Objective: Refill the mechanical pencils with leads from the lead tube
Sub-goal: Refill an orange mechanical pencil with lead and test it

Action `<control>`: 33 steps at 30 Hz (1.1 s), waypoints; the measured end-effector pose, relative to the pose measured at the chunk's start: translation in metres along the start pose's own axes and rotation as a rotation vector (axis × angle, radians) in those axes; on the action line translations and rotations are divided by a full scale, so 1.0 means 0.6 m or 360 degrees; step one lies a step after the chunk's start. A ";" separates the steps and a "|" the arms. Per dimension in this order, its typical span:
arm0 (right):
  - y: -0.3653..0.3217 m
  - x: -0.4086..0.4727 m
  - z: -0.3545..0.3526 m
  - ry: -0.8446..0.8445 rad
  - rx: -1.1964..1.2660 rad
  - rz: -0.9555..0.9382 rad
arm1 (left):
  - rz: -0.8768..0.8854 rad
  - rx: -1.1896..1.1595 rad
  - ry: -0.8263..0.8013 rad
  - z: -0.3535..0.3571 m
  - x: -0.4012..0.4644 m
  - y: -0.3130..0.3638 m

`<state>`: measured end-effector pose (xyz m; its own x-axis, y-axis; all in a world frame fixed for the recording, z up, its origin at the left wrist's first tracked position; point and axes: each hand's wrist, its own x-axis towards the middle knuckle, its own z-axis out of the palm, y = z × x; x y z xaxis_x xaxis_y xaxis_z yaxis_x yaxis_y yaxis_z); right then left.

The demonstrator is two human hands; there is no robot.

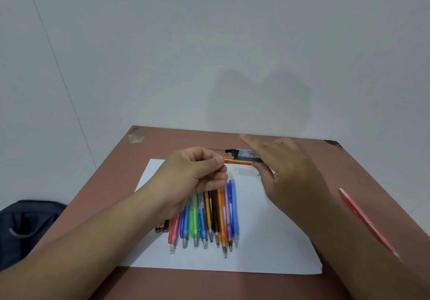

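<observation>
- Left hand (197,174) noted above the white paper sheet (267,218), fingers curled and pinching an orange pencil (239,162) held level.
- Right hand (288,176) noted alongside, thumb and fingers gripping the lead tube (244,154), index finger extended; black cap apparently flipped open at the tube's left end, though blurred.
- Tube positioned just above and touching, or nearly touching, the held pencil.
- Row of coloured pencils (209,220) found lying side by side on the sheet, tips toward the viewer; one pink pencil (367,223) lying apart on the tabletop (349,171), right side.
- Small brown item (161,226) observed beside the row, left; identity unclear.
- Risks assessed: leads likely to spill or snap if the tube tipped before alignment with the barrel opening; stray leads liable to roll off the sheet.
</observation>
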<state>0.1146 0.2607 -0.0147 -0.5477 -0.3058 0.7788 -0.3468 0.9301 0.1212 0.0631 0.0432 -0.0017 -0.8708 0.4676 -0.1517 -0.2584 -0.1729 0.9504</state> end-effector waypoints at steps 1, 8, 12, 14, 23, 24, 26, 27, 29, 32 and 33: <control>-0.001 0.001 -0.001 -0.0012 0.0004 0.0018 | 0.0027 0.0044 0.0012 -0.001 0.000 0.000; -0.009 0.005 -0.005 -0.0067 0.0135 0.0182 | 0.0311 0.0502 0.0182 0.003 -0.005 0.000; -0.014 0.003 -0.002 -0.0151 0.0270 0.0337 | 0.0486 0.0719 0.0235 0.004 -0.007 -0.002; -0.015 0.003 -0.003 -0.0167 0.0301 0.0373 | 0.0524 0.0758 0.0250 0.003 -0.007 -0.002; -0.013 0.003 -0.007 -0.0247 0.0379 0.0560 | 0.0545 0.0766 0.0284 -0.005 -0.003 0.002; -0.013 0.003 -0.008 -0.0260 0.0399 0.0590 | 0.0562 0.0775 0.0285 -0.005 -0.004 0.003; -0.013 0.003 -0.010 -0.0284 0.0437 0.0645 | 0.0592 0.0762 0.0291 -0.006 -0.003 0.003; -0.014 0.003 -0.011 -0.0288 0.0454 0.0660 | 0.0601 0.0748 0.0298 -0.007 -0.003 0.003; -0.015 0.004 -0.013 -0.0292 0.0502 0.0686 | 0.0617 0.0726 0.0311 -0.009 -0.002 0.005; -0.014 0.005 -0.015 -0.0331 0.0604 0.0737 | 0.0663 0.0705 0.0335 -0.012 -0.003 0.009; -0.013 0.005 -0.016 -0.0349 0.0622 0.0754 | 0.0675 0.0704 0.0351 -0.013 -0.002 0.010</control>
<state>0.1229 0.2542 -0.0074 -0.8378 0.0464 0.5440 -0.2581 0.8443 -0.4695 0.0594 0.0349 0.0020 -0.9369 0.2404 0.2538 0.2822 0.0916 0.9550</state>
